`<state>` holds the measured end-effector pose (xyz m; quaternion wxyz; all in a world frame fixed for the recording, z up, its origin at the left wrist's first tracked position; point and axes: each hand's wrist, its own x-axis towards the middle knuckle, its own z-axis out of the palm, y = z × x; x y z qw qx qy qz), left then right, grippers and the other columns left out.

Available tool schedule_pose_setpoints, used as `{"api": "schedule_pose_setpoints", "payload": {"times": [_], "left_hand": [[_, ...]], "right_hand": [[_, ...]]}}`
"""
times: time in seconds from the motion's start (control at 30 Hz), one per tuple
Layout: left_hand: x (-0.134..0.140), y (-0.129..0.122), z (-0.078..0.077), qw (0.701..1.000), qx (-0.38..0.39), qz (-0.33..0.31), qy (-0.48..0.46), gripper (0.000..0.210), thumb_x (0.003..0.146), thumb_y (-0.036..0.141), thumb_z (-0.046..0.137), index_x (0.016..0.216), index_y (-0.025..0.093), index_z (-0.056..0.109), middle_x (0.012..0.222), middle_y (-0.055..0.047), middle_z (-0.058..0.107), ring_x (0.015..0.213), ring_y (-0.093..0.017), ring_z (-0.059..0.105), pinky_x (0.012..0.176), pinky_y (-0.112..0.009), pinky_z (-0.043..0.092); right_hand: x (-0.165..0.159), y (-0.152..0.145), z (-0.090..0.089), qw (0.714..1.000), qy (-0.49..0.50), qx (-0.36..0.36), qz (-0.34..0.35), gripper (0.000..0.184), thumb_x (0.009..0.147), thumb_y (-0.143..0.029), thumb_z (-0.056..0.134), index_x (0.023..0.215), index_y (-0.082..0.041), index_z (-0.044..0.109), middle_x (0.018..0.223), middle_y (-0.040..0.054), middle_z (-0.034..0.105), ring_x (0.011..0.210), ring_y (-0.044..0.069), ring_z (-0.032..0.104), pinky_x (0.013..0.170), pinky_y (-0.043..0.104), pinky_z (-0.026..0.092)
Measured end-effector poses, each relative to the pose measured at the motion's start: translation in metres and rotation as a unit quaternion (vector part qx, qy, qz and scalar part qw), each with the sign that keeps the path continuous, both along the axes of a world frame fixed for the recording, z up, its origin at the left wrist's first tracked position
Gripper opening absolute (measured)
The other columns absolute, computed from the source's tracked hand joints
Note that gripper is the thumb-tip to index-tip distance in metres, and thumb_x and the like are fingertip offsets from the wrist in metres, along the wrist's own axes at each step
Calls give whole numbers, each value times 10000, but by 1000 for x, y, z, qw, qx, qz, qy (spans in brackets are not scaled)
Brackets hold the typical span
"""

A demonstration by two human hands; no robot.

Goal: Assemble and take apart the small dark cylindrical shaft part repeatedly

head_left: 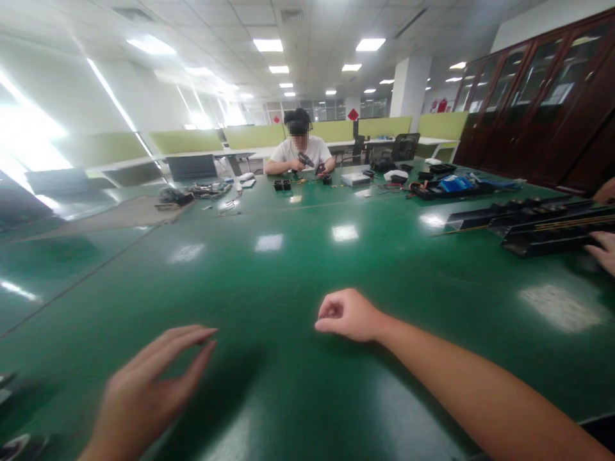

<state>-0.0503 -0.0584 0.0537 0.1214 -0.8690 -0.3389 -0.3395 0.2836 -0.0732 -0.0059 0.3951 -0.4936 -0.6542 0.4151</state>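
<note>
Our right hand (348, 315) curls loosely at or just over the green table (269, 282), which stretches beneath both arms; we cannot tell whether its fingers pinch anything small. Our left hand (148, 378) hovers over the tabletop, thumb and fingertips narrowly parted, near blurred objects (22, 445) at the table's lower left. Across from us, a person in a white shirt (314, 150) grips a drill (304, 159). Black rails (542, 240) lie at right, beside a co-worker's hand (604, 251).
</note>
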Motion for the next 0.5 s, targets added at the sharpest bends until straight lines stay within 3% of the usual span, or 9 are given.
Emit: {"api": "schedule_pose_setpoints", "payload": {"times": [0.1,0.23,0.33,0.5], "left_hand": [[58,-1,-14,985,-24,-155,66,257,916,191,586,1163,244,636,1046,-36,694,892,-156,672,792,-271,567],[126,-2,-23,971,-72,-221,53,251,904,161,583,1141,221,638,1084,-62,686,933,-177,660,801,-298,555],[147,-3,-23,965,-106,-237,41,202,895,153,572,1074,210,647,1013,-52,695,871,-168,654,745,-285,541],[150,-6,-21,970,-109,-209,51,186,920,161,524,1024,202,673,921,-54,693,819,-176,635,716,-301,524]], "right_hand": [[2,1,1,997,40,-62,38,301,658,-377,809,793,-139,682,657,-4,641,552,102,539,514,211,403],[8,2,8,981,85,-133,110,307,627,-353,823,768,-135,659,592,-37,601,493,83,498,467,194,369],[12,3,13,975,95,-140,144,252,631,-293,814,702,-138,629,555,-56,569,483,74,483,456,183,349],[13,3,13,976,68,-141,148,253,668,-315,810,713,-139,634,555,-59,568,477,71,486,446,177,345]]}}
